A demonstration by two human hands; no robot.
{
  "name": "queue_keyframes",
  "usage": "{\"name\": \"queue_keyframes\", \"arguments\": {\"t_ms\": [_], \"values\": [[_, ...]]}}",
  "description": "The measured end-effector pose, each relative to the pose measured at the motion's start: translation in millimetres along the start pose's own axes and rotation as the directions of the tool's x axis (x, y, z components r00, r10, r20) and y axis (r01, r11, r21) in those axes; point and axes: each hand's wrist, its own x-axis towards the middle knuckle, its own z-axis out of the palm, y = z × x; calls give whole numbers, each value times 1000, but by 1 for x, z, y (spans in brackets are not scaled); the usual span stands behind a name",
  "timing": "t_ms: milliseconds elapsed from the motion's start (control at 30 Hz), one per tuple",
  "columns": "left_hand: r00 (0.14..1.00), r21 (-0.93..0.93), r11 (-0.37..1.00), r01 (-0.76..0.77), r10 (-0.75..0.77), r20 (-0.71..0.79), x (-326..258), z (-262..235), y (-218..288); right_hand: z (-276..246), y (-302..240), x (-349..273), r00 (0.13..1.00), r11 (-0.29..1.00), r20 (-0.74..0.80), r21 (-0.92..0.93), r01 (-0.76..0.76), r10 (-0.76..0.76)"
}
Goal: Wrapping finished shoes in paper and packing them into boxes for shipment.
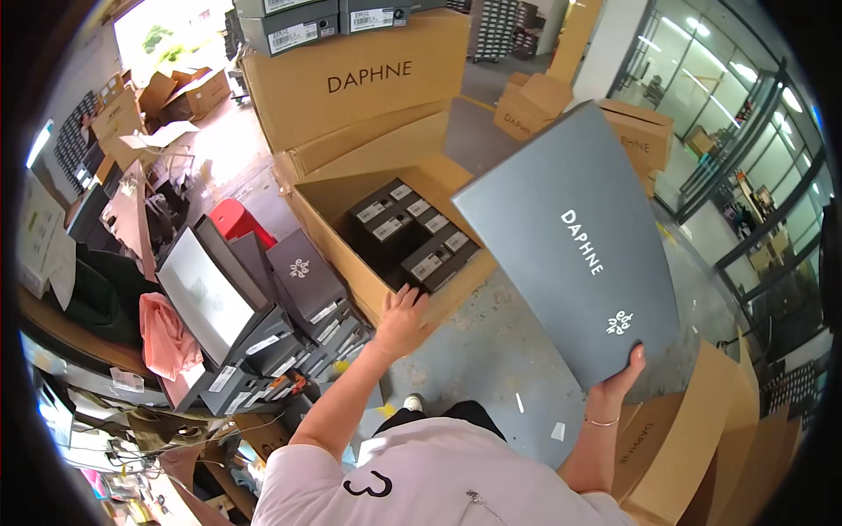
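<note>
My right hand (619, 375) grips the lower end of a large dark grey shoebox (561, 254), held up and tilted at the right with pale lettering on its face. The thumb lies on that face; the other fingers are hidden behind it. An open cardboard carton (320, 230) stands ahead of me. At its near edge my left hand (405, 314) is curled over the rim, close to the small dark boxes (438, 259) inside. Several of these stand in the carton, white labels upward, beside a dark gap.
Stacked grey shoeboxes (303, 279) and an open box with white lining (206, 289) stand at left, near a red stool (237, 221) and pink cloth (167, 337). Another carton (368, 88) rises behind, with shoeboxes on top. Open cartons (693, 438) crowd the lower right.
</note>
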Motion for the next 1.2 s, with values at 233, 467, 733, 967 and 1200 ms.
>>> {"name": "queue_keyframes", "arguments": {"t_ms": [233, 467, 733, 967, 1200], "values": [[975, -25, 980, 199, -195, 107, -1, 11, -16, 50, 73, 157, 954, 925, 181, -341, -166, 237], [886, -89, 888, 452, -459, -75, 2, 22, 8, 142, 230, 276, 384, 652, 864, -498, 571, 324], [775, -26, 785, 619, -616, -143, 2, 26, 29, 148, 326, 221, -228, 589, 795, -191, 785, 562], [792, 2, 799, 601, -596, -132, 4, 32, 27, 202, 287, 203, -557, 573, 629, 209, 793, 542], [814, -116, 837, 535, -547, -193, 3, 35, 29, 104, 403, 140, -484, 500, 394, 71, 863, 781]]}}
